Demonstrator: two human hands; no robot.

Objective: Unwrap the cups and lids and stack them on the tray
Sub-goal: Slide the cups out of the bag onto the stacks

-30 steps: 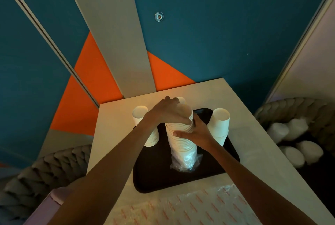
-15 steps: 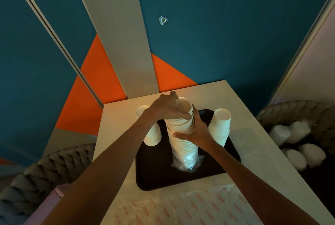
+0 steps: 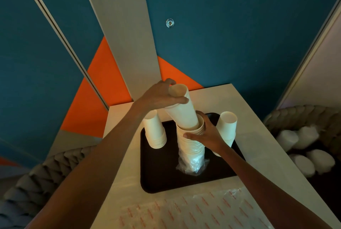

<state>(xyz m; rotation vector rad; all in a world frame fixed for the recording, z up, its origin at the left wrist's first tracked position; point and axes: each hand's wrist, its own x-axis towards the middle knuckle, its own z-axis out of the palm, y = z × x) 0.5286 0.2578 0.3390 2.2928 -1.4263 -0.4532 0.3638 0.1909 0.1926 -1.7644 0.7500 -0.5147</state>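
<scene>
Cups in a tilted batch (image 3: 181, 112), gripped by the left hand (image 3: 156, 95), nest into the centre stack (image 3: 191, 149) on the tray (image 3: 158, 177), which the right hand (image 3: 206, 135) clasps; 2 other stacks (image 3: 155, 132) flank it.

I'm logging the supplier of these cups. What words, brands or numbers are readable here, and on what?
None readable.
Red marks on the plastic sheet in front of the tray: too blurred to read.
Tilted cups, middle stack, left stack, right stack: plain, no print visible.
</scene>
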